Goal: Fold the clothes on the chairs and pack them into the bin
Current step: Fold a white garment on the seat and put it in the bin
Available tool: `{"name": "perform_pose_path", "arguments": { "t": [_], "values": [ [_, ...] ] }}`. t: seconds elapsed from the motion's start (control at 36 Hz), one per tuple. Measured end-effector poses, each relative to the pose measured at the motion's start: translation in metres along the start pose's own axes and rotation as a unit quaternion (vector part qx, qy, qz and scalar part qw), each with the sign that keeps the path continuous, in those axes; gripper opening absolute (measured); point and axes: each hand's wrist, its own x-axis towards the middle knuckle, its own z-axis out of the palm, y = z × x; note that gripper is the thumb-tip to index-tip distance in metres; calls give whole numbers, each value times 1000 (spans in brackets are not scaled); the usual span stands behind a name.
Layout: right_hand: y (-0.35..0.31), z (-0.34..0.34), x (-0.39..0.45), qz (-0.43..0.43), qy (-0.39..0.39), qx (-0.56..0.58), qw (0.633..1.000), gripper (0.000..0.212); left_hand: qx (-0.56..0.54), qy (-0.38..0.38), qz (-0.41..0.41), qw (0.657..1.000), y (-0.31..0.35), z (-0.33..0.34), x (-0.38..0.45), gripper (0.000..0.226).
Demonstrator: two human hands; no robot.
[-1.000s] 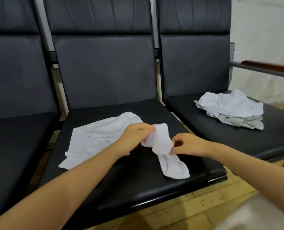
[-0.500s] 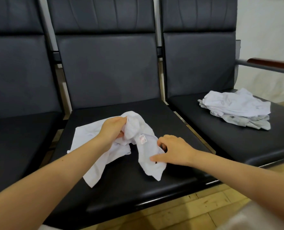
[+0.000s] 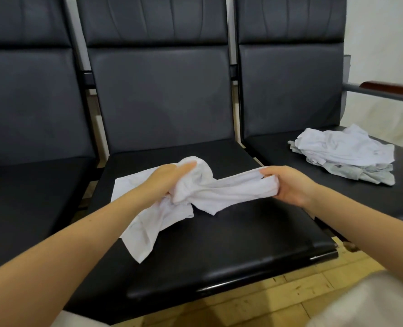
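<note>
A crumpled white garment (image 3: 221,192) lies on the middle black chair seat (image 3: 231,244). My left hand (image 3: 170,178) grips a bunched part of it near its middle. My right hand (image 3: 287,185) holds the other end, and the cloth is stretched between the two hands just above the seat. A loose tail of the garment (image 3: 144,234) hangs toward the seat's front left. A pile of white and grey clothes (image 3: 344,154) sits on the right chair seat (image 3: 384,192). No bin is in view.
Three black padded chairs stand in a row; the left seat (image 3: 30,197) holds nothing. A brown-topped armrest (image 3: 389,88) juts out at the far right. Wooden floor (image 3: 278,300) shows below the seats.
My right hand has taken hold of the garment's end and pulled it to the right, stretching the cloth out. My left hand kept its grip and stayed near the middle.
</note>
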Motion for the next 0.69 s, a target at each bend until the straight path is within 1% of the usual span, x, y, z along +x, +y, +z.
{"name": "perform_pose_path", "arguments": {
  "t": [0.03,0.06,0.08,0.14,0.17,0.22,0.25,0.28,0.31,0.33,0.39,0.42,0.47,0.53,0.56,0.58,0.61,0.64,0.69],
  "values": [
    [0,-1,-1,7,-18,9,1000,15,55,-18,21,998,-2,3,-1,55],
    [0,-1,0,12,-24,23,999,16,112,-20,34,993,-6,4,0,50],
    [-1,-1,-1,11,-23,39,999,22,165,-15,40,985,-9,5,2,45],
    [0,-2,2,-6,-13,70,997,38,238,5,17,971,-13,4,4,38],
    [1,-2,3,-18,-16,83,996,48,251,18,-2,968,-12,4,2,39],
    [5,-1,5,-40,-24,77,996,66,265,53,-21,963,-13,2,-1,57],
    [8,-1,7,-47,-25,52,997,66,278,79,-11,957,-13,1,-1,64],
    [11,-1,8,-49,-25,13,998,64,299,111,9,948,-12,0,-4,65],
    [14,0,8,-50,-23,-52,997,62,320,146,35,935,-11,-1,-6,61],
    [16,1,7,-55,-17,-147,988,61,341,176,58,922,-10,-3,-7,52],
    [20,4,8,-73,5,-335,939,61,380,202,83,899,-8,-6,-9,36],
    [21,5,10,-82,19,-392,916,61,392,195,83,895,-8,-6,-10,36],
    [25,11,12,-112,45,-460,880,59,388,169,61,904,-11,-5,-11,43],
    [29,18,10,-195,68,-520,829,51,367,155,55,916,-17,-2,-15,43],
    [30,21,7,-248,64,-534,806,44,366,151,61,916,-20,1,-18,42],
    [31,25,4,-285,45,-542,789,39,369,149,70,915,-22,4,-21,43],
    [32,27,1,-299,14,-557,775,37,375,154,79,911,-23,8,-24,47],
    [33,31,-1,-290,-26,-586,756,36,381,161,84,906,-24,11,-26,54],
    [38,35,0,-242,-86,-649,717,37,399,172,86,897,-23,15,-30,63]
  ]
}}
